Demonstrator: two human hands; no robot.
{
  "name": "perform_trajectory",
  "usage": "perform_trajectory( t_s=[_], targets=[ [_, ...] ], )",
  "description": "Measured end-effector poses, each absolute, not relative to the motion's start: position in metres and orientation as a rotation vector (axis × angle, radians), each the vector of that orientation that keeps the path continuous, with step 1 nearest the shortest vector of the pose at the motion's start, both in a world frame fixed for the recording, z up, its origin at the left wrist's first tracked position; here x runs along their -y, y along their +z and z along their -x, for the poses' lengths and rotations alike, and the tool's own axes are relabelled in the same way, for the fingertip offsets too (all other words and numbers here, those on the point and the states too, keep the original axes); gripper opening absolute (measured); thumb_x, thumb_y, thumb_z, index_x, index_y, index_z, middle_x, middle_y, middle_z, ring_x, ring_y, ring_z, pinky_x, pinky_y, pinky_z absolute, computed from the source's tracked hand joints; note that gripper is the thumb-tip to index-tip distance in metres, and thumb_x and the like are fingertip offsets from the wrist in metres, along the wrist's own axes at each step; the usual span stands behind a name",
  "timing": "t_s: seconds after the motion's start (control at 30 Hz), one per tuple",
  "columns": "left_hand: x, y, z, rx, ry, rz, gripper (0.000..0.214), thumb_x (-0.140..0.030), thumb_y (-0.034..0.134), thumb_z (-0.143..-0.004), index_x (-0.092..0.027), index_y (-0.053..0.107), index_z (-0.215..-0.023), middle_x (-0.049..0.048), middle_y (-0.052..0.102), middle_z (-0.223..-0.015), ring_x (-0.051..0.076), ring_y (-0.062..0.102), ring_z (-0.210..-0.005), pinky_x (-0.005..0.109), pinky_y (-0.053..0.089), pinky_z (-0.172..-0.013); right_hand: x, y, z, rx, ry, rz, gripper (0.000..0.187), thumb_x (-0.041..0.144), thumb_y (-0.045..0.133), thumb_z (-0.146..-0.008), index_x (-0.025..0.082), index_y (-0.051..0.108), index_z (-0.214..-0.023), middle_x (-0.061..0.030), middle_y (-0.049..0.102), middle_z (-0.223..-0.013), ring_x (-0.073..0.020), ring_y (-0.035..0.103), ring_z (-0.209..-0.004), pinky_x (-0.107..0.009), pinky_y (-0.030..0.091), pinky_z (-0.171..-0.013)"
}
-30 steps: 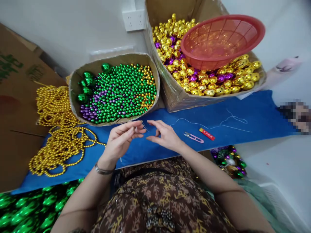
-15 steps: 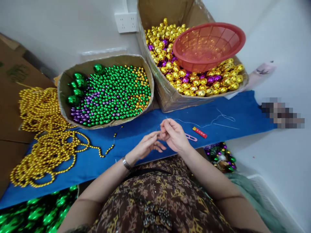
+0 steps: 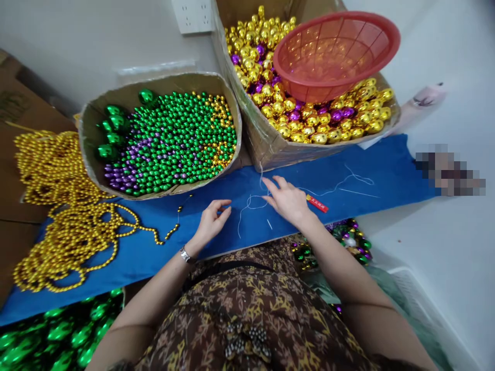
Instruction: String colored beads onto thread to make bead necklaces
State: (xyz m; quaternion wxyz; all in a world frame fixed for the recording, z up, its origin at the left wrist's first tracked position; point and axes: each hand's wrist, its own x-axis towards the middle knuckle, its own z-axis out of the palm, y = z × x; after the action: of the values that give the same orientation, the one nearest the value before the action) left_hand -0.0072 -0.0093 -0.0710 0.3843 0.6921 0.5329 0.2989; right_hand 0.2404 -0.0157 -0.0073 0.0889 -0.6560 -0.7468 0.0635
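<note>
White thread (image 3: 247, 202) lies in loose loops on the blue cloth (image 3: 224, 242), between my hands. My right hand (image 3: 288, 202) is over the thread with its fingers spread, palm down, and nothing shows gripped in it. To the left of the loops, my left hand (image 3: 212, 219) hovers with bent fingers, thumb apart from them, holding nothing. A short white sliver (image 3: 269, 224) rests below the thread. More thread runs right from under my right hand to a loose tangle, near a thin needle-like line (image 3: 359, 193). A red packet (image 3: 317, 204) lies just right of my right hand.
Gold bead strings (image 3: 73, 242) are piled on the left. A carton (image 3: 87, 165) of green, purple and gold beads stands behind my left hand. Behind it to the right, a larger carton (image 3: 266, 152) holds gold and purple balls under a red plastic basket (image 3: 336, 85).
My hands, earlier together with pinched fingers at the thread, have parted, left hand leftward, and opened. The thread now lies looped on the cloth. The pink tool beside my right hand is hidden.
</note>
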Motion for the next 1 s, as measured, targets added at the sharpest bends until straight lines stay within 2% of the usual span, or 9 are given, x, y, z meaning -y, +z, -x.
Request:
perform_trajectory(
  t_s=[0.1, 0.23, 0.33, 0.43, 0.6, 0.7, 0.8, 1.0],
  targets=[
    [0.000, -0.074, 0.009, -1.434, 0.706, -1.994, 0.029, -0.031, 0.049, -0.091, -0.015, 0.065, -0.110, 0.0104, 0.064, -0.108, 0.018, 0.063, -0.089, 0.028, 0.052, -0.076, 0.016, -0.015, -0.236, 2.476, 0.131, 2.157, 0.027, 0.032, 0.046, -0.096, 0.017, 0.058, -0.116, -0.0161, 0.060, -0.112, -0.0290, 0.062, -0.095, -0.038, 0.047, -0.076],
    [-0.027, -0.078, 0.009, -1.687, 0.350, -2.440, 0.038, -0.021, 0.040, -0.093, -0.012, 0.057, -0.126, 0.0185, 0.058, -0.124, 0.028, 0.058, -0.108, 0.036, 0.051, -0.084, 0.024, -0.037, -0.206, 2.825, 0.232, 1.679, 0.033, 0.018, 0.036, -0.098, 0.022, 0.053, -0.126, -0.0141, 0.058, -0.121, -0.0248, 0.059, -0.102, -0.037, 0.045, -0.080],
    [-0.047, -0.076, 0.004, -1.758, -0.040, -2.606, 0.048, -0.009, 0.030, -0.092, -0.008, 0.045, -0.138, 0.0259, 0.052, -0.128, 0.030, 0.062, -0.101, 0.038, 0.054, -0.076, 0.027, -0.057, -0.184, 2.945, 0.173, 1.372, 0.039, 0.013, 0.033, -0.097, 0.021, 0.049, -0.132, -0.0155, 0.054, -0.131, -0.0252, 0.058, -0.102, -0.041, 0.045, -0.082],
    [-0.060, -0.074, -0.004, -1.752, -0.237, -2.659, 0.051, -0.004, 0.025, -0.091, -0.002, 0.039, -0.140, 0.0307, 0.054, -0.119, 0.029, 0.068, -0.089, 0.040, 0.055, -0.071, 0.026, -0.072, -0.175, 2.959, 0.126, 1.257, 0.038, 0.014, 0.033, -0.097, 0.020, 0.050, -0.130, -0.0160, 0.050, -0.137, -0.0243, 0.057, -0.102, -0.041, 0.044, -0.083],
    [-0.072, -0.080, -0.018, -1.759, -0.302, -2.657, 0.048, -0.003, 0.026, -0.090, 0.004, 0.043, -0.135, 0.0310, 0.059, -0.107, 0.030, 0.069, -0.086, 0.039, 0.055, -0.070, 0.024, -0.082, -0.179, 2.978, 0.033, 1.177, 0.035, 0.013, 0.035, -0.097, 0.016, 0.052, -0.127, -0.0164, 0.054, -0.131, -0.0228, 0.058, -0.099, -0.040, 0.044, -0.081],
    [-0.076, -0.085, -0.020, -1.774, -0.296, -2.652, 0.045, -0.002, 0.026, -0.090, 0.005, 0.049, -0.128, 0.0321, 0.059, -0.109, 0.031, 0.069, -0.090, 0.039, 0.055, -0.070, 0.025, -0.085, -0.182, 2.986, -0.001, 1.140, 0.031, 0.012, 0.034, -0.097, 0.013, 0.058, -0.116, -0.0158, 0.059, -0.122, -0.0217, 0.058, -0.094, -0.037, 0.044, -0.076],
    [-0.076, -0.087, -0.019, -1.758, -0.290, -2.660, 0.039, -0.003, 0.028, -0.090, 0.003, 0.057, -0.117, 0.0307, 0.059, -0.109, 0.032, 0.067, -0.094, 0.039, 0.054, -0.070, 0.025, -0.088, -0.184, 2.985, 0.001, 1.133, 0.027, 0.013, 0.035, -0.097, 0.013, 0.061, -0.104, -0.0141, 0.062, -0.113, -0.0198, 0.058, -0.090, -0.035, 0.042, -0.074],
    [-0.074, -0.085, -0.016, -1.733, -0.261, -2.682, 0.036, -0.004, 0.028, -0.091, -0.001, 0.059, -0.108, 0.0263, 0.059, -0.104, 0.031, 0.065, -0.094, 0.040, 0.053, -0.069, 0.025, -0.090, -0.186, 2.960, 0.004, 1.154, 0.026, 0.013, 0.035, -0.097, 0.013, 0.060, -0.104, -0.0135, 0.063, -0.106, -0.0191, 0.058, -0.088, -0.034, 0.041, -0.074]
  ],
)
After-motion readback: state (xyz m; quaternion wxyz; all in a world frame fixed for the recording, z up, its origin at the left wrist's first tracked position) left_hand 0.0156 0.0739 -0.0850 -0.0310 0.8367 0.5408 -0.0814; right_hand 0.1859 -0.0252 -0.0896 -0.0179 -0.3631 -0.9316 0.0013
